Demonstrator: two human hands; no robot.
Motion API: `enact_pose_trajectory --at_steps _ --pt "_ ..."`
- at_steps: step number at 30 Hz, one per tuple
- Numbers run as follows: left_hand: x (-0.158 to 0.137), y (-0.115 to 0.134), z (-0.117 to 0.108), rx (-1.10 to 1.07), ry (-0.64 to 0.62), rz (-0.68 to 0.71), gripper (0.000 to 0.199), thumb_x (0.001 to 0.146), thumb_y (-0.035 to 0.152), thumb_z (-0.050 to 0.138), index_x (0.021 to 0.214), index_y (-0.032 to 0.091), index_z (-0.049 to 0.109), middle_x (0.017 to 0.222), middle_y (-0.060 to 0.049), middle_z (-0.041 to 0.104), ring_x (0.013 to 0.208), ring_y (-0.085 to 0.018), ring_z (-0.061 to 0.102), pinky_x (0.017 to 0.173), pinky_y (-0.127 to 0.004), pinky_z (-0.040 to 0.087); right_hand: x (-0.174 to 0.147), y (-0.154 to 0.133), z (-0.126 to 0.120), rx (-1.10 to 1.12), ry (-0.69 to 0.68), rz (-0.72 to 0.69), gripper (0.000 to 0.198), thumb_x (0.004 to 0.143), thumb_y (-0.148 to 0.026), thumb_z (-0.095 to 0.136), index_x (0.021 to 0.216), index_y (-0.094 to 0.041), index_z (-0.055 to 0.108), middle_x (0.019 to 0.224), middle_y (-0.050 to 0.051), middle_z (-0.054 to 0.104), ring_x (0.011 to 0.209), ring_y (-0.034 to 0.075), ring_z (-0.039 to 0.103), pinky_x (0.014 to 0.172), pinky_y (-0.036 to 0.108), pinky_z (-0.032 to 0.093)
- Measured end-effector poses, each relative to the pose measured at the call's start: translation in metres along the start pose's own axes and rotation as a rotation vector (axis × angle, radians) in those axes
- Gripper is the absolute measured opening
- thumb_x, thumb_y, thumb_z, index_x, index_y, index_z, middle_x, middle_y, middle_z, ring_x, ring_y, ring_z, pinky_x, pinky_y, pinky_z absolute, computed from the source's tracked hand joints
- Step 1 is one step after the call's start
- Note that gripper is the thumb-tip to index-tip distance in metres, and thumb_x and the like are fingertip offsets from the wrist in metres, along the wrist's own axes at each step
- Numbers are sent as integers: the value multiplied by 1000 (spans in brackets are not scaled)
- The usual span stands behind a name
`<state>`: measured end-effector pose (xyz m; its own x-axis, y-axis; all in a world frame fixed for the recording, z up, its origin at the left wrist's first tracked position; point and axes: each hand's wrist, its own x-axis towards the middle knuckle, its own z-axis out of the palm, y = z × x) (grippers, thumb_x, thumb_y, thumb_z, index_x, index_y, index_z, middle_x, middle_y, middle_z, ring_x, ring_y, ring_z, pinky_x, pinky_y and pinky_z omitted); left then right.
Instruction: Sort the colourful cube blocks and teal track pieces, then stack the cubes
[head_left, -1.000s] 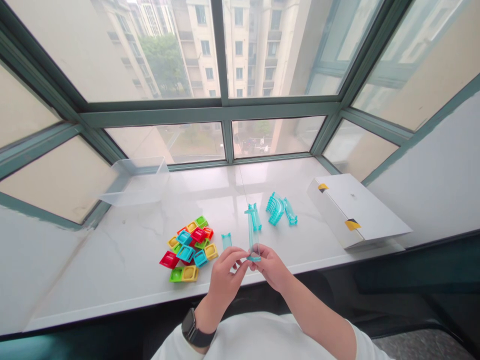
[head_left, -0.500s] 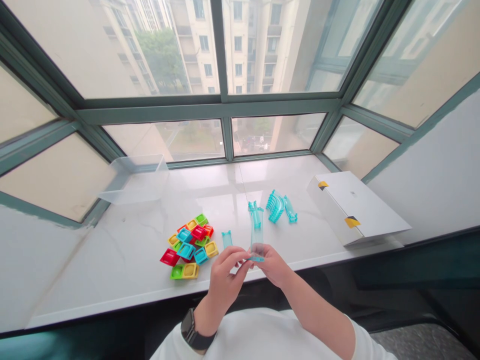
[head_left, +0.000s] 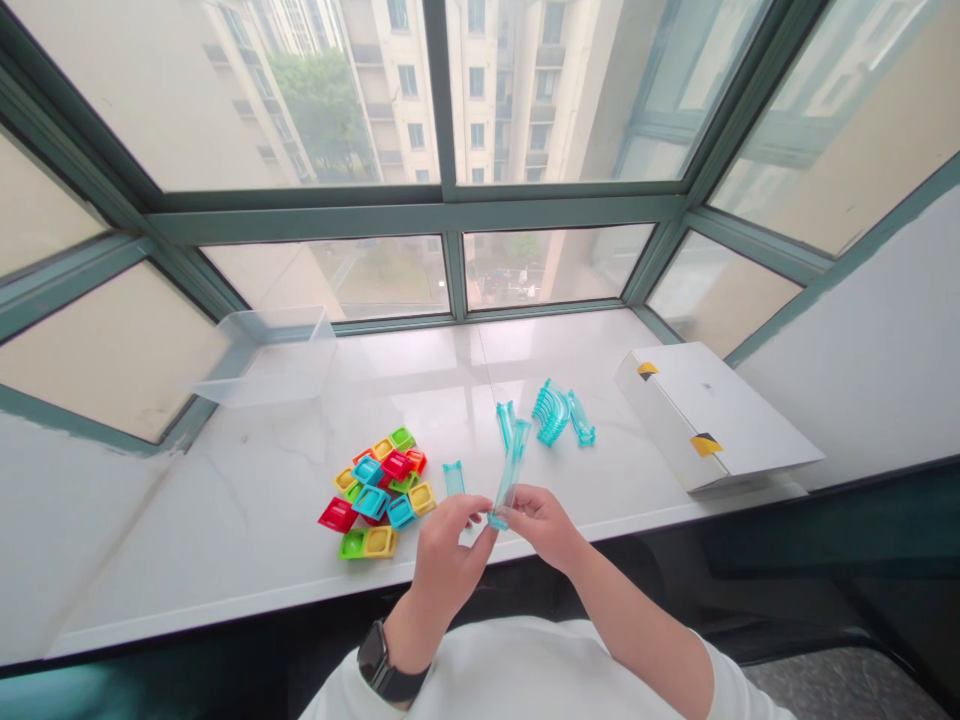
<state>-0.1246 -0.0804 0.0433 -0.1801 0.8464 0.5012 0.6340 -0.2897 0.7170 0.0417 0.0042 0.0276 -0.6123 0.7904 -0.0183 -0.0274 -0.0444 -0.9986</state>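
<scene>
Between my two hands, a long see-through turquoise plastic track piece (head_left: 513, 465) stands tilted, its lower end pinched by fingers on both sides. My left hand (head_left: 454, 535) is closed on that end from the left; my right hand (head_left: 541, 525) grips it from the right. Behind the held piece lies another turquoise piece (head_left: 505, 420), partly covered by it. A short turquoise piece (head_left: 453, 478) rests just beyond my left fingers. Farther right sit a stack of curved turquoise pieces (head_left: 551, 412) and a single piece (head_left: 581, 418) beside it.
Left of my hands is a pile of red, yellow, green and blue plastic blocks (head_left: 371, 500). A clear plastic bin (head_left: 262, 385) stands at the back left of the white marble sill (head_left: 247, 520). A white box (head_left: 712, 410) lies at the right, and window frames close off the back.
The turquoise track piece has turned in my hands, from its broad face to a narrower, slanted view leaning right. My right fingers have shifted to pinch its lower end.
</scene>
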Motion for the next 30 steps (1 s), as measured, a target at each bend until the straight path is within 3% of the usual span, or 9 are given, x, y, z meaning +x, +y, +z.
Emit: enact_pose_trajectory --at_steps 4,10,14,18,24,30 --pt "-6 -4 2 90 -45 -54 45 90 18 65 134 25 59 98 -2 78 77 -16 69 77 -30 59 0 -6 -1 -313 97 -113 37 91 -40 71 62 -22 55 63 -2 54 64 15 49 66 30 40" --pt "-5 -7 8 113 -110 -179 30 96 24 56 125 23 63 94 -3 77 71 -16 69 67 -27 57 1 1 0 -594 136 -174 32 92 -31 64 63 -23 53 64 -2 55 65 16 51 67 30 37" --pt "-7 -9 8 74 -209 -228 27 97 24 53 121 23 65 92 -3 77 72 -17 70 63 -26 55 4 6 -4 -586 259 -79 43 95 -41 60 57 -22 54 57 -2 52 58 15 48 61 30 35" --pt "-13 -9 8 27 -298 -258 31 97 22 52 125 25 65 99 -3 78 78 -17 71 63 -25 54 10 5 -18 -484 378 10 55 99 -54 55 56 -20 66 51 0 57 54 16 55 60 28 40" --pt "-12 -3 10 30 -385 -291 33 97 22 51 126 26 66 101 -4 78 83 -18 72 74 -28 55 17 -2 -40 -472 493 100 66 100 -60 50 51 -20 68 47 1 58 51 16 58 58 27 41" --pt "-9 1 18 171 -497 -326 26 103 36 45 100 25 68 83 -4 73 80 -22 69 73 -32 48 18 1 -44 -604 506 53 60 101 -57 50 58 -21 72 50 1 60 54 17 61 59 27 40"
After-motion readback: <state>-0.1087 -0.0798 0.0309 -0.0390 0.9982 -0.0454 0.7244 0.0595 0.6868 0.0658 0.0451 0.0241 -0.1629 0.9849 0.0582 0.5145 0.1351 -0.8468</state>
